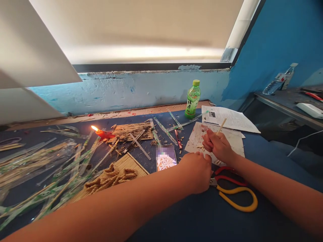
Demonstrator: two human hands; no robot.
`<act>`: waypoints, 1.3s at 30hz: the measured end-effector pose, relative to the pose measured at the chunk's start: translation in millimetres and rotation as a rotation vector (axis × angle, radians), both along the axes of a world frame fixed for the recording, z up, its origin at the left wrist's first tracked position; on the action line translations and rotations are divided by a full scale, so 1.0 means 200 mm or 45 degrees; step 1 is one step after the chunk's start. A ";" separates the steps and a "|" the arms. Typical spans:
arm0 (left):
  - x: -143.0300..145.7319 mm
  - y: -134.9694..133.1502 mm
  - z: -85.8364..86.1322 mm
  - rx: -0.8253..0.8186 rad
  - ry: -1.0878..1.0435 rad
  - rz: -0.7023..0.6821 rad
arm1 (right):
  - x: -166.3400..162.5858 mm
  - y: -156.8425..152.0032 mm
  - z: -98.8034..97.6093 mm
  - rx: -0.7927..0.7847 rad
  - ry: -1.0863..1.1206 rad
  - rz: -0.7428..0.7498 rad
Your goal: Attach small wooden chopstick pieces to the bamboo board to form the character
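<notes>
My right hand (pixel 217 145) is closed around a thin wooden stick (pixel 222 124), whose end rises above the fist. Just below and to its left, my left hand (pixel 198 172) forms a fist with the knuckles away from me; whatever its fingers hold is hidden. Scissors (pixel 237 191) with one red and one yellow handle lie beside the left hand, their blades mostly covered by it. Under the right hand is a stained white sheet (pixel 234 143) with short pale stick pieces on it. A phone (pixel 167 158) with a lit screen lies left of the hands.
A red candle (pixel 104 133) burns at the left near a mat of sticks (pixel 133 131). Torn wrappers (pixel 75 168) and loose sticks litter the left side. Brown twisted lumps (pixel 113 176) rest on another stick mat. A green tea bottle (pixel 192 99) stands by an open booklet (pixel 227 117).
</notes>
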State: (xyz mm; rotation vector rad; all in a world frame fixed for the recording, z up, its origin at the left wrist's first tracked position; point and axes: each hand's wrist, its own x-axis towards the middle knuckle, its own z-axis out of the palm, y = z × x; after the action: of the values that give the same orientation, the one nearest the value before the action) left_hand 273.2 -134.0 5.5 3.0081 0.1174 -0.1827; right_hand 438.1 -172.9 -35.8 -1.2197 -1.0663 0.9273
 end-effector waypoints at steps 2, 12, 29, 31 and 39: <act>0.01 -0.01 0.02 0.005 0.049 -0.018 | 0.01 -0.03 0.00 0.027 0.012 0.009; 0.05 -0.03 0.03 0.031 0.166 -0.013 | 0.02 -0.08 -0.01 0.029 0.030 0.109; 0.05 -0.02 0.05 0.001 0.221 -0.023 | 0.04 -0.11 -0.03 0.081 -0.141 0.181; 0.05 -0.02 0.04 0.005 0.211 -0.013 | 0.08 -0.12 -0.02 0.084 -0.153 0.162; 0.04 -0.01 0.02 -0.004 0.231 -0.046 | 0.01 -0.10 -0.04 0.062 -0.153 0.200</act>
State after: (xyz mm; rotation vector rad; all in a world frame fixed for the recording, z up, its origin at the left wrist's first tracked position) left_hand 281.7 -136.5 9.3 2.9865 0.0791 -0.4587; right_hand 440.0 -192.4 -43.0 -1.1763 -1.2879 0.9510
